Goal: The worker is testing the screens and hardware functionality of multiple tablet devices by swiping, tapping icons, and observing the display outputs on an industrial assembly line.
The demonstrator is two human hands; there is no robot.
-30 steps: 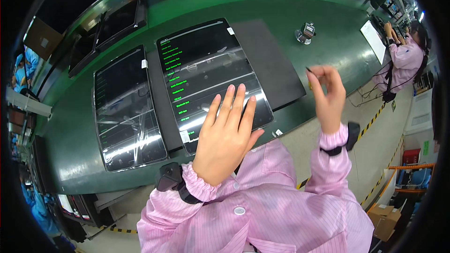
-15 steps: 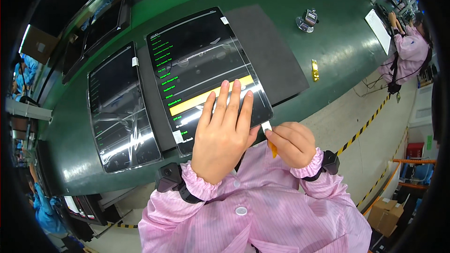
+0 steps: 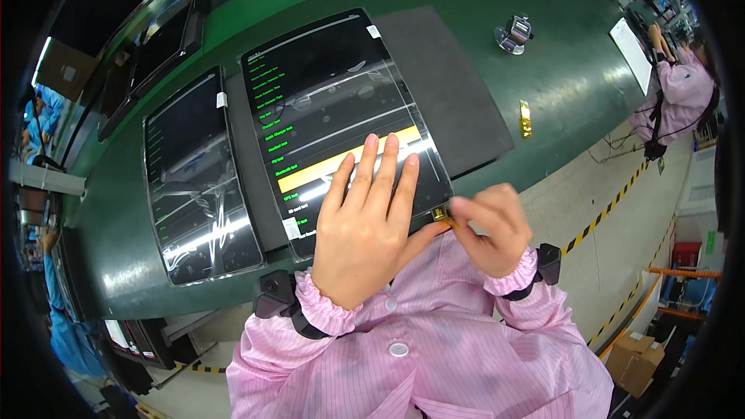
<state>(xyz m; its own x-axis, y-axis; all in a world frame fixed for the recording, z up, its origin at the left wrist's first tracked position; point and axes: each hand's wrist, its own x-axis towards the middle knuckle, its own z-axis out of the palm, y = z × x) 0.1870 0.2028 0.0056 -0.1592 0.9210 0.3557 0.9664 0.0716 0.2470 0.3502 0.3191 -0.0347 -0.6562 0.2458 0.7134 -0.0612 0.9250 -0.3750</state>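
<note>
A large black tablet (image 3: 334, 101) lies in front of me with its screen lit, showing green text lines and a yellow bar. My left hand (image 3: 365, 225) rests on the lower part of its screen, fingers stretched out and spread, thumb toward the near right corner. At that corner, my right hand (image 3: 493, 229) is closed in a pinch beside the tablet's edge. A small gold strip (image 3: 439, 213) shows between the tablet's edge and these fingertips; part of it is hidden. Left of this tablet lies a second one (image 3: 203, 178), film-covered, with a similar list.
A dark grey mat (image 3: 458, 101) lies under the main tablet. Farther right are a gold strip (image 3: 525, 119) and a small device on a clear round base (image 3: 513, 34). More dark screens (image 3: 164, 43) stand at the back left. A person in pink (image 3: 683, 93) sits at the far right.
The white tab at my right fingertips no longer shows; the gold strip is now at the tablet's edge. My right hand has shifted slightly up and right. My left hand stays on the screen.
</note>
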